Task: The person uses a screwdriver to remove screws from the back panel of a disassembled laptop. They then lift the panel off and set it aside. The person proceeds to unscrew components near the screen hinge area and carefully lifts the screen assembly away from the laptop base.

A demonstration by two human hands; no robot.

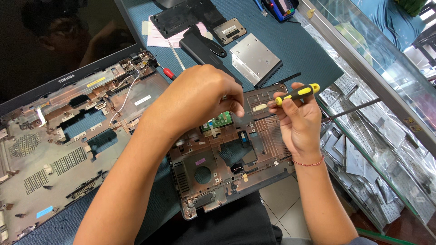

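My left hand [200,102] reaches over a detached laptop base cover [227,170], fingers pinched near a small pale part [260,107]; whether it grips that part I cannot tell. My right hand [297,120] holds a screwdriver with a yellow and black handle [297,94], its tip hidden behind the fingers. The base cover rests partly on my lap and on the table edge, with a green circuit piece [220,121] showing under my left hand. The opened laptop chassis [68,140] lies to the left, its screen [59,36] tilted up.
On the blue mat [295,50] lie a silver optical drive [254,60], a black battery [202,47], a black cover panel [186,16], a small hard drive [230,30] and a red-handled screwdriver [169,72]. A glass counter [377,136] with packaged parts stands right.
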